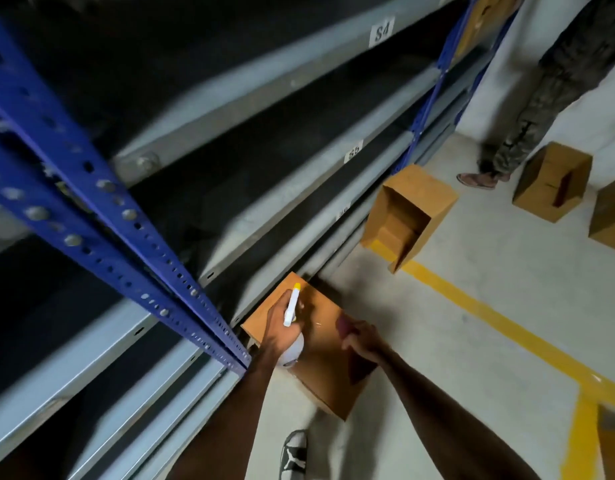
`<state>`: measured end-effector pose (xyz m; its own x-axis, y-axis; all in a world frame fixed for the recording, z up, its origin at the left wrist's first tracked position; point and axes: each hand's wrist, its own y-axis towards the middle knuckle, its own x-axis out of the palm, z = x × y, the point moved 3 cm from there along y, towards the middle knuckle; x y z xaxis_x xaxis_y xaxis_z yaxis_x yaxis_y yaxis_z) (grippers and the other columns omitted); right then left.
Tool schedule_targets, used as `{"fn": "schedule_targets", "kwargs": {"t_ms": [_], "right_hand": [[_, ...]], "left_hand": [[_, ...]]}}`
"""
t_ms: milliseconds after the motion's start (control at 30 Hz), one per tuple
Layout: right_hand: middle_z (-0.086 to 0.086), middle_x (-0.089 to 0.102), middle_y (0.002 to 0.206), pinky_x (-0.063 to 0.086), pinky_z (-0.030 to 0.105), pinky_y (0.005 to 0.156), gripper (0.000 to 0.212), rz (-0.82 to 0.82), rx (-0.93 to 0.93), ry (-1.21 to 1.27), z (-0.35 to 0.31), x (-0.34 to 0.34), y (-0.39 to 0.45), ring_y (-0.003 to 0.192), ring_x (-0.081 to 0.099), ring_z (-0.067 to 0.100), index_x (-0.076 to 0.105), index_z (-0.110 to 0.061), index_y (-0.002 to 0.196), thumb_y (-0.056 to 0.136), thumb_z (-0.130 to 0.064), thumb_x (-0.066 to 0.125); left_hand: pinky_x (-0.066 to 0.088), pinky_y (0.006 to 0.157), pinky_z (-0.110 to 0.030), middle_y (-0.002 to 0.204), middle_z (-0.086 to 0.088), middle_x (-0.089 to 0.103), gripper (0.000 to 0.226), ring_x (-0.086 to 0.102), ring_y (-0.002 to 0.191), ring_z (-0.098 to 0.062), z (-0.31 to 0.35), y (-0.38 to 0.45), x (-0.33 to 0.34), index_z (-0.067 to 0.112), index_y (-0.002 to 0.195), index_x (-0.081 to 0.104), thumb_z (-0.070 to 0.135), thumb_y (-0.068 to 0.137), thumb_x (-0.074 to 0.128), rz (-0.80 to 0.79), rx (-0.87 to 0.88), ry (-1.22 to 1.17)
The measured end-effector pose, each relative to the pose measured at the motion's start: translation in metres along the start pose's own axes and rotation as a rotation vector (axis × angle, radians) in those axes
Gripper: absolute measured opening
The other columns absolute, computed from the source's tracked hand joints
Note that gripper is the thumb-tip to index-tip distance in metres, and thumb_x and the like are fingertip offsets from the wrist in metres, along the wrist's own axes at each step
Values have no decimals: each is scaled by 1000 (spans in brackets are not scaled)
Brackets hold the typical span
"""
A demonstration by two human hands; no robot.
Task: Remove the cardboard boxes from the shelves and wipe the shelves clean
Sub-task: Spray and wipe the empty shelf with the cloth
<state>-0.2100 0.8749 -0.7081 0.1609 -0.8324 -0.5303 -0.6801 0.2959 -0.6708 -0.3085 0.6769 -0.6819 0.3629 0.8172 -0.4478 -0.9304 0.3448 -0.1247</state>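
Down low, a closed cardboard box (319, 355) sits on the floor against the shelving (250, 223). Left hand (281, 323) grips a spray bottle (292, 306) above it; right hand (361, 337), at three o'clock, seems to pinch something dark; blurred.

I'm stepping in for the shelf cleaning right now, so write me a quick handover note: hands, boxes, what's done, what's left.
Left hand grips a white spray bottle over the closed box on the floor by the rack's bottom shelf.
Right hand rests on that box's top; its fingers are blurred.
Done: an open box and two more boxes sit on the floor; the near shelves look empty.
Left: one box remains on the far rack; wiping seems not yet done, no cloth visible.
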Motion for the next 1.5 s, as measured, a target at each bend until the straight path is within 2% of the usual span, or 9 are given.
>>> {"fn": "schedule_targets", "kwargs": {"t_ms": [100,200,267,367,633,833,1033,1333,1500], "right_hand": [[6,74,102,56,40,92,63,-118,22,430,-5,0,-27,101,67,26,72,-16,110,55,-46,79],[-2,71,114,57,30,87,54,-262,-190,717,-67,-2,-121,104,67,16,63,-21,122,76,-44,79],[10,71,118,58,38,88,68,-351,-235,893,-105,-6,-162,98,71,23,64,-12,123,65,-42,87],[20,67,123,52,50,97,54,-387,-236,1107,-149,-2,-183,109,66,35,61,-5,131,87,-37,67],[18,66,116,40,51,108,41,-543,-298,1209,-199,33,-286,103,62,35,60,-4,122,99,-36,49],[18,66,127,44,56,105,67,-559,-362,1103,-217,75,-321,117,63,39,59,-9,135,76,-40,69],[15,71,118,48,54,100,38,-501,-386,1078,-233,110,-364,111,65,36,66,-14,125,91,-32,63],[12,71,118,51,56,96,41,-492,-435,1045,-253,129,-374,108,67,35,66,-18,124,87,-34,68],[15,73,111,48,55,99,30,-556,-450,973,-265,139,-385,106,66,36,68,-15,115,91,-32,63]], "left_hand": [[54,61,-29,72,6,63,43,64,65,-12,53,-35,-39,31,79,62,-11,68,60,67,-52,-94],[41,44,-23,67,-11,58,38,52,45,-17,106,-78,-70,18,80,63,-14,83,44,96,-106,-242],[40,44,-24,75,-16,57,38,50,48,-19,137,-112,-90,21,82,63,-12,84,43,110,-94,-281],[41,47,-29,75,-12,59,17,51,54,-23,173,-158,-123,10,80,63,-2,80,51,98,-58,-214],[38,44,-27,47,-6,53,14,46,38,-21,214,-271,-205,4,65,55,-8,68,62,216,-103,19],[40,48,-29,47,-10,57,23,49,38,-23,211,-337,-247,9,55,55,6,73,69,252,-134,137],[38,44,-25,47,-1,55,19,48,38,-19,189,-390,-276,12,58,56,-1,67,67,332,-140,180],[42,43,-29,55,-8,56,10,50,46,-19,167,-419,-272,10,62,55,0,63,55,212,-137,241],[44,47,-30,60,-3,57,5,52,49,-13,184,-419,-293,6,69,55,3,73,55,377,-61,274]]}}
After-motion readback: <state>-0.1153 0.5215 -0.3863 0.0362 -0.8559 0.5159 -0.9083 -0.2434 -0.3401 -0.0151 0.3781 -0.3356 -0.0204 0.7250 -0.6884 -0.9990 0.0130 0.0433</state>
